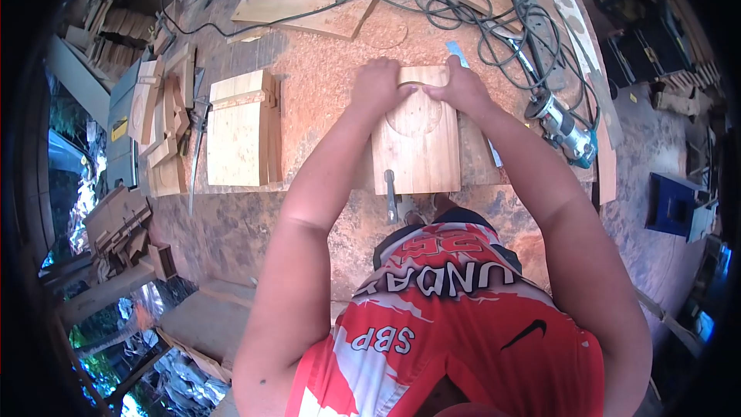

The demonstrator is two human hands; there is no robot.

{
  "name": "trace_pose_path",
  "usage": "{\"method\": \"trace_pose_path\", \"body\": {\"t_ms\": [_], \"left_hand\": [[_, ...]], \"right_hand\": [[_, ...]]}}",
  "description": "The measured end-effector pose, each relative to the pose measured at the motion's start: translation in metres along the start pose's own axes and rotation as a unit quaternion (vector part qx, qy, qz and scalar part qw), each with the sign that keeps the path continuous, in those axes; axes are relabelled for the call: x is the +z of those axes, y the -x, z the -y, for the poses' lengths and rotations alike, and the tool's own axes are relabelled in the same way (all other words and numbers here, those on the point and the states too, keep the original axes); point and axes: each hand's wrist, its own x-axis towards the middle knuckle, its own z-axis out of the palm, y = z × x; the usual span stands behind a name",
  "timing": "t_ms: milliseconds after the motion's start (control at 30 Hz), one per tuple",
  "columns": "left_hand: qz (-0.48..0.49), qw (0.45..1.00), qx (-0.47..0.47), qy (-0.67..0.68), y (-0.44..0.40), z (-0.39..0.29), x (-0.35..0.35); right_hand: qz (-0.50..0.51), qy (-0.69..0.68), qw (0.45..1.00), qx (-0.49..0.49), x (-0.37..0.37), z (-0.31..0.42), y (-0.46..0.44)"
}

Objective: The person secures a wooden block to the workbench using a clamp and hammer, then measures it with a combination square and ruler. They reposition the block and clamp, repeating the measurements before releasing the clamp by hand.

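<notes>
A pale wooden board point(421, 158) lies at the near edge of the workbench, with a circle marked or cut into its face. My left hand point(378, 85) is closed over the board's far left corner, its thumb at the top of the circle. At the far right corner my right hand point(461, 89) grips the board too, and its thumb meets the left one. The fingertips of both hands are hidden beyond the far edge. A metal clamp point(390, 194) sits on the board's near edge, left of its middle.
Sawdust covers the workbench point(316, 69). A stack of boards point(239, 131) stands at left, beside wood offcuts point(166, 104). At right lie a power tool point(567, 131) and a tangled black cable point(455, 15). A larger plank point(309, 4) lies at the back.
</notes>
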Motion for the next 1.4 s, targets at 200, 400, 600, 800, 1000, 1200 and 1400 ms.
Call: {"method": "trace_pose_path", "body": {"t_ms": [200, 400, 600, 800, 1000, 1200, 1400], "left_hand": [[-0.067, 0.993, 0.084, 0.059, 0.0, -0.002, 0.023], [-0.098, 0.992, 0.082, 0.006, 0.002, -0.02, 0.035], [0.051, 0.981, 0.142, 0.119, -0.035, -0.014, 0.016], [-0.064, 0.993, 0.012, 0.095, 0.0, 0.001, 0.022], [-0.1, 0.979, -0.129, 0.123, 0.004, 0.01, 0.021], [-0.08, 0.964, -0.178, 0.179, 0.003, 0.01, 0.02], [-0.046, 0.927, -0.261, 0.265, 0.015, 0.024, 0.032]], "right_hand": [[-0.013, -0.018, 1.0, -0.015, -0.012, -0.016, 0.016], [0.048, 0.188, 0.981, 0.015, -0.027, -0.067, 0.076], [0.102, 0.194, 0.976, -0.016, -0.014, -0.095, 0.067], [0.153, 0.037, 0.982, 0.107, -0.073, -0.083, 0.046], [0.143, -0.303, 0.939, 0.07, -0.145, -0.112, 0.018], [0.186, -0.332, 0.923, 0.056, -0.154, -0.114, -0.016], [0.232, -0.22, 0.947, -0.035, -0.146, -0.113, -0.042]]}}
